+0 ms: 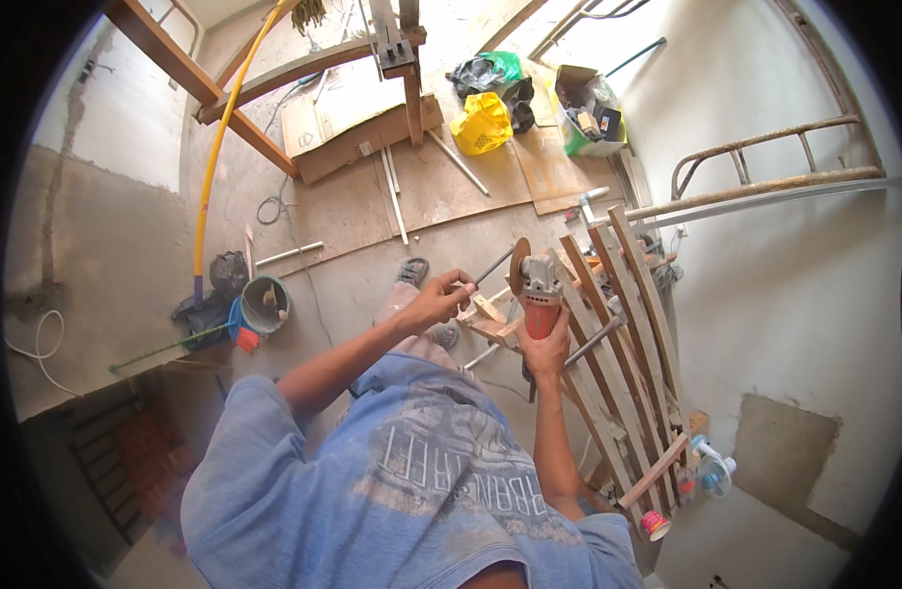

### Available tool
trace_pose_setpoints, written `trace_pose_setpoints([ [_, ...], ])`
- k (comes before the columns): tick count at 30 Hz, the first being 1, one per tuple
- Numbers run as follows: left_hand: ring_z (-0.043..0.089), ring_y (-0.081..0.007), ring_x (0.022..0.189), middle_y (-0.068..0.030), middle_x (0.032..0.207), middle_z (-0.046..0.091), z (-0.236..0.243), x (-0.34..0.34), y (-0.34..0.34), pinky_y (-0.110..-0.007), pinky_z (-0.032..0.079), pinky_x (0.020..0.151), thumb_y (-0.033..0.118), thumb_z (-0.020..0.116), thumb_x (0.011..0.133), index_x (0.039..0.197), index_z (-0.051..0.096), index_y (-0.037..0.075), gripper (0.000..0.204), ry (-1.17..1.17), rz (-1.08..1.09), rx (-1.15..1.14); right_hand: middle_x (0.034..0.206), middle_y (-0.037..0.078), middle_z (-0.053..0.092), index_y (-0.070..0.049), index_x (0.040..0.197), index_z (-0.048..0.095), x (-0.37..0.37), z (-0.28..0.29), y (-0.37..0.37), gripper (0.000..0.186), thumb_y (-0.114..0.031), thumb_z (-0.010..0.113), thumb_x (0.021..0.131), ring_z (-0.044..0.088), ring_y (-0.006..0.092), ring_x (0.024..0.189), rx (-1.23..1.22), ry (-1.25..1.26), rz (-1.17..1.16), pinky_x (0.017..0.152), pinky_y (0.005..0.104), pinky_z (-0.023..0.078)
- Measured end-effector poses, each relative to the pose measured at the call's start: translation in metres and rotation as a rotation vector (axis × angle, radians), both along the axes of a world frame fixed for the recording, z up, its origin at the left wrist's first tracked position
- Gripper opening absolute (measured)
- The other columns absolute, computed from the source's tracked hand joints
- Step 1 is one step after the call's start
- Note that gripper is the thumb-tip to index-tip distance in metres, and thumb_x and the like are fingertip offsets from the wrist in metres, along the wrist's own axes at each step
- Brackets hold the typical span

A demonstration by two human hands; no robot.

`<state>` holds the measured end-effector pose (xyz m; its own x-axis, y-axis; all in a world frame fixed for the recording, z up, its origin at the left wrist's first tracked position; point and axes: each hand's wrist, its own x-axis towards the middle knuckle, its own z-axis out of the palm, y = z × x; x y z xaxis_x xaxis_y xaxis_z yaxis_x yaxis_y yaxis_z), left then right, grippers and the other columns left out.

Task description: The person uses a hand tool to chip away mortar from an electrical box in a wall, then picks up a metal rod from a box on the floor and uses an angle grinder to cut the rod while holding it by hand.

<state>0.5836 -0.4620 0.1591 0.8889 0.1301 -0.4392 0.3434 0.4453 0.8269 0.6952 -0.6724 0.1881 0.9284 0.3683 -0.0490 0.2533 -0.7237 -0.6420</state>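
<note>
My right hand (pixel 546 346) is wrapped round the red body of an angle grinder (pixel 541 316). The grinder's metal head points away from me, and its brown disc (pixel 519 267) stands on edge at the left side. My left hand (pixel 439 300) pinches a thin dark rod (pixel 494 266), which slants up to the right. The rod's far end is close to the disc; whether they touch I cannot tell. Below the rod, between my hands, lie pale wood pieces (pixel 487 310).
Long wooden strips (pixel 623 324) lean at the right, beside a rusty metal frame (pixel 765 187). Cardboard (pixel 451 187), white pipes (pixel 394 196) and a yellow bag (pixel 481 125) lie ahead. A bucket (pixel 265 303) stands left, near a yellow pole (pixel 207 187).
</note>
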Motion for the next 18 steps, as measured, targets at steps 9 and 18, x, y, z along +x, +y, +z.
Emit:
trace_pose_setpoints([
  [9,0.035,-0.0024,0.056,0.0075,0.069,0.041,-0.002,-0.006,0.004,-0.019,0.029,0.048,0.039,0.046,0.1,0.109,0.06,0.008,0.035,0.015,-0.023,-0.048,0.104,0.025,0.061,-0.004,0.124,0.043,-0.003,-0.007,-0.001,0.068,-0.025,0.074,0.067,0.06,0.0441,0.095,-0.021,-0.038,-0.017,0.081,0.0504,0.047],
  [18,0.04,-0.0038,0.06,0.0034,0.069,0.05,0.01,0.002,-0.009,-0.021,0.033,0.051,0.032,0.05,0.099,0.118,0.057,0.007,0.033,-0.054,-0.036,0.248,0.11,0.025,0.059,0.002,0.129,0.041,-0.003,-0.018,-0.006,0.075,-0.024,0.075,0.067,0.06,0.0427,0.098,0.013,-0.138,-0.027,0.083,0.0483,0.048],
])
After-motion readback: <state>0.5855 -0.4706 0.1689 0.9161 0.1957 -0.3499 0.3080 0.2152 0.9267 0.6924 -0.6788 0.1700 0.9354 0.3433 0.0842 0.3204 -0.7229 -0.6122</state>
